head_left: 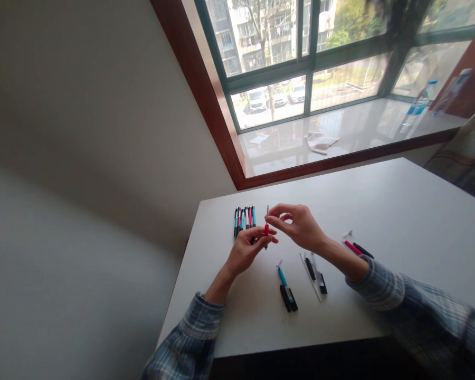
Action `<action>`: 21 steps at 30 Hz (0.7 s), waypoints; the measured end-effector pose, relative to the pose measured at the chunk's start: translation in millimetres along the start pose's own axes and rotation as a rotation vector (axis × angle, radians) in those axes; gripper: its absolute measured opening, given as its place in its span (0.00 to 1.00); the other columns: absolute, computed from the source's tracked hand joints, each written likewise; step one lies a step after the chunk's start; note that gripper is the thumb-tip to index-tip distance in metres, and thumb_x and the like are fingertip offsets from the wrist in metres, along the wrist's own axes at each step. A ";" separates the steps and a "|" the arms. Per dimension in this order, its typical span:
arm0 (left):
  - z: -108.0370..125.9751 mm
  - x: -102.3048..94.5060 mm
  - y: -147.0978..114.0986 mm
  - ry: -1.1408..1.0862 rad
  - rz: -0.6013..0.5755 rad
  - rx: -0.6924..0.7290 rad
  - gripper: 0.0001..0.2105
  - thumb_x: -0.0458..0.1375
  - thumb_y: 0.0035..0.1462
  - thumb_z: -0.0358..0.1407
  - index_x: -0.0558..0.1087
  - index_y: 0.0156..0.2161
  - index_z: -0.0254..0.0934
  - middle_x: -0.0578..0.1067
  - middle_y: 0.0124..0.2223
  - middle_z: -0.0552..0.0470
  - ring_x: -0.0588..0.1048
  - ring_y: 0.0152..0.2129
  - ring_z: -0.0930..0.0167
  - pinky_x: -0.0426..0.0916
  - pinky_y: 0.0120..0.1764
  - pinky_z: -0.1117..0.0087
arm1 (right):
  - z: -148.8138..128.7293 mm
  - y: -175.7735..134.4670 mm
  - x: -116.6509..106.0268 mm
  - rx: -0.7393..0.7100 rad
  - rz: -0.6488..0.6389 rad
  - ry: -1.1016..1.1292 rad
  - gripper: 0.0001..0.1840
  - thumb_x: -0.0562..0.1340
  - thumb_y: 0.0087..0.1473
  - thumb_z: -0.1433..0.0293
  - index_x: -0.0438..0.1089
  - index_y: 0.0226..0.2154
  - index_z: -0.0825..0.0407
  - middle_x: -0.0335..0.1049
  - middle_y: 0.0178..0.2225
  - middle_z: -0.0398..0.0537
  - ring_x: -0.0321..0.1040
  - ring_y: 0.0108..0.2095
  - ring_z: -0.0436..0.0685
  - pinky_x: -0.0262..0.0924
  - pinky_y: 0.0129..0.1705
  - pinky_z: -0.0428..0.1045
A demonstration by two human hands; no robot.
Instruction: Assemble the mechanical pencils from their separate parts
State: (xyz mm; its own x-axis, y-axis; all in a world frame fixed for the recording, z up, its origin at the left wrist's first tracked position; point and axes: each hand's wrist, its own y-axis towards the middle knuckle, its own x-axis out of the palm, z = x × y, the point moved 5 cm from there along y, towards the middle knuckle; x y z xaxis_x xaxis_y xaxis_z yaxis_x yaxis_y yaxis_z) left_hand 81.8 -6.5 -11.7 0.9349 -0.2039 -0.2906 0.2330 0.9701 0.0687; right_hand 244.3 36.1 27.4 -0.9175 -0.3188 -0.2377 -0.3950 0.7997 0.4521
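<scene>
My left hand (248, 248) pinches a red pen barrel (266, 230) upright above the white table. Just over it, the fingers of my right hand (296, 224) close on a thin pen refill (267, 210) that stands up from the barrel's top. How deep the refill sits inside, I cannot tell. Behind my left hand lies a row of several assembled pens (245, 215) in turquoise, red, white and black. Nearer me are a turquoise barrel (282, 276) with black parts and a thin refill, and beside it a second group with a black grip (310, 269) and a white refill (311, 278).
The white table (245, 327) meets a wall on the left and a window ledge behind. Under my right forearm lie a red pen part (353, 247) and a black one (363, 250). A cloth (320, 142) and a water bottle (418, 103) rest on the ledge.
</scene>
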 end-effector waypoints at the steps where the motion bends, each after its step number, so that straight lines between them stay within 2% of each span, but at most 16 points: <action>1: 0.0 -1.0 0.3 0.006 0.008 0.004 0.18 0.63 0.63 0.48 0.82 0.44 0.33 0.84 0.41 0.41 0.79 0.36 0.65 0.74 0.37 0.68 | -0.8 -0.1 -0.7 -0.016 0.010 -0.004 0.17 0.65 0.63 0.54 0.79 0.39 0.50 0.81 0.35 0.48 0.78 0.36 0.57 0.77 0.40 0.55; 5: 0.5 -4.1 1.1 0.021 0.032 0.012 0.19 0.62 0.63 0.49 0.81 0.46 0.33 0.84 0.40 0.41 0.78 0.34 0.67 0.73 0.36 0.69 | -4.6 -0.5 -3.3 -0.065 0.061 -0.037 0.16 0.64 0.64 0.55 0.78 0.39 0.50 0.81 0.36 0.49 0.78 0.36 0.57 0.77 0.41 0.55; 10: 0.0 -0.5 0.4 0.020 -0.018 0.010 0.19 0.62 0.63 0.49 0.81 0.44 0.33 0.84 0.39 0.41 0.78 0.35 0.66 0.73 0.36 0.68 | -1.8 0.3 0.5 -0.006 -0.009 -0.022 0.15 0.64 0.64 0.56 0.78 0.39 0.50 0.81 0.35 0.47 0.78 0.35 0.56 0.76 0.41 0.55; 15: -1.7 -3.0 0.3 0.040 0.020 0.020 0.21 0.61 0.64 0.50 0.81 0.47 0.32 0.84 0.38 0.41 0.78 0.33 0.67 0.72 0.36 0.68 | 0.2 -0.2 -0.6 0.016 0.012 -0.011 0.15 0.64 0.64 0.57 0.79 0.37 0.51 0.81 0.34 0.47 0.78 0.36 0.56 0.76 0.42 0.54; 21: -1.4 -2.7 0.8 0.027 -0.003 0.020 0.19 0.62 0.63 0.49 0.81 0.45 0.33 0.84 0.37 0.43 0.77 0.33 0.67 0.71 0.36 0.69 | -3.3 -1.0 -1.2 -0.056 0.035 -0.085 0.14 0.64 0.64 0.57 0.78 0.38 0.50 0.81 0.34 0.47 0.77 0.34 0.56 0.76 0.38 0.54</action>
State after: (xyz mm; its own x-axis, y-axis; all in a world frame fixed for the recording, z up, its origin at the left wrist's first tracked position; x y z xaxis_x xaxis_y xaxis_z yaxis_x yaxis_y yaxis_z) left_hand 79.1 -5.0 -12.2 0.9268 -0.2030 -0.3160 0.2413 0.9665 0.0871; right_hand 245.7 34.0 30.0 -0.9246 -0.2445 -0.2920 -0.3666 0.7792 0.5084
